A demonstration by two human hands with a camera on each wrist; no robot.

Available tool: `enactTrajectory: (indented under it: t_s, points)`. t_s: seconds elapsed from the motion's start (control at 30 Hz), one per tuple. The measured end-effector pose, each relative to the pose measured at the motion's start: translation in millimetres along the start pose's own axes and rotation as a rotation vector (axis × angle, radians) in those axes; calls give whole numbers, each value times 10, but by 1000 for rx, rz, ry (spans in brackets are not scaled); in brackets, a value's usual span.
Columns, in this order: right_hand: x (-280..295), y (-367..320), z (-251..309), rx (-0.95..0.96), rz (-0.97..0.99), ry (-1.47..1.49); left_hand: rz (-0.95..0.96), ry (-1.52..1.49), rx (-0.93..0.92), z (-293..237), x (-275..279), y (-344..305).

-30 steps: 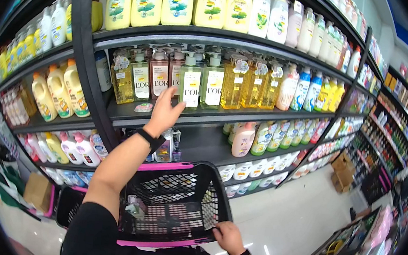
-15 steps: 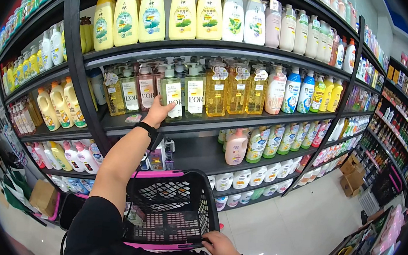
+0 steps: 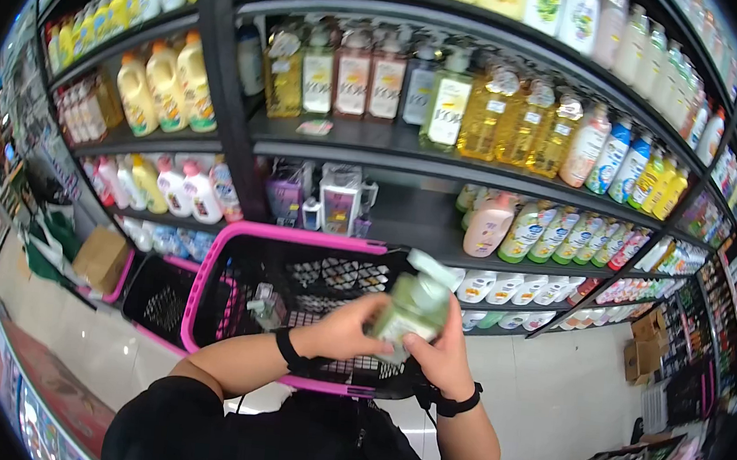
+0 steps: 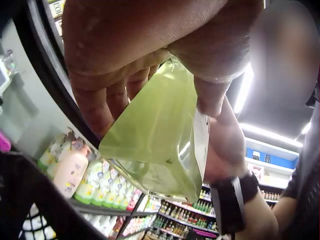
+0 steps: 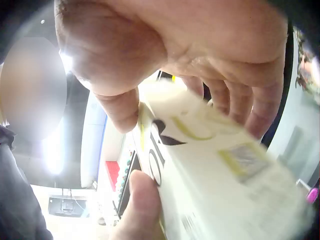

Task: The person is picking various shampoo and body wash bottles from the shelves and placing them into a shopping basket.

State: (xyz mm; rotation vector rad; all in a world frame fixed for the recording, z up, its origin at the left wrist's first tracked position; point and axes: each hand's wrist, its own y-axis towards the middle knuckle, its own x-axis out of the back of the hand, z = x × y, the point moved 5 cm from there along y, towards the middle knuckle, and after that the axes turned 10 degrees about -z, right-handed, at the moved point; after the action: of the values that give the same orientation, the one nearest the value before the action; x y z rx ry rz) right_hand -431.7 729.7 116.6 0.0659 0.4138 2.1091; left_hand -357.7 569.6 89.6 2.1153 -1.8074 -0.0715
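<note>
A clear green pump bottle (image 3: 421, 309) with a white label is tilted above the shopping basket (image 3: 338, 273), between my two hands. My left hand (image 3: 344, 326) grips one side of it, the thumb along the label. From the other side my right hand (image 3: 447, 353) holds it, thumb on the front. In the left wrist view the bottle's greenish base (image 4: 155, 135) shows under the curled fingers. Dark lettering on the label (image 5: 200, 160) faces the right wrist camera, slightly blurred. Inside the black mesh basket lies a small package (image 3: 267, 307).
A similar green pump bottle (image 3: 446, 110) stands on the shelf ahead, between dark and amber bottles (image 3: 488, 118). Purple boxes (image 3: 288, 192) and a pink bottle (image 3: 489, 225) occupy the shelf below. A second black basket (image 3: 156, 299) and a cardboard box (image 3: 101, 259) are at left.
My left hand reached the green pump bottle on the shelf, then brought it down over the basket. My right hand has left the basket rim and now holds the bottle too.
</note>
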Motion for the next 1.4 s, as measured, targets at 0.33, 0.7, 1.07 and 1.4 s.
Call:
enactTrajectory:
  t_s: [0.33,0.7,1.07,1.4]
  points:
    - [-458,-363,-755,-139,60,-399,-66,177,13,19,743,-482]
    - [-1247,-370,-875,-50,205,-776,377,584,-272,41,1212,-469]
    - [-1482,-909,-1247,-112,235,-866,743,901,-14,1903,1455,-927]
    - [-1562,-997,-1284,-51,33,-985,1322,1656,255,3792,1590,-1541]
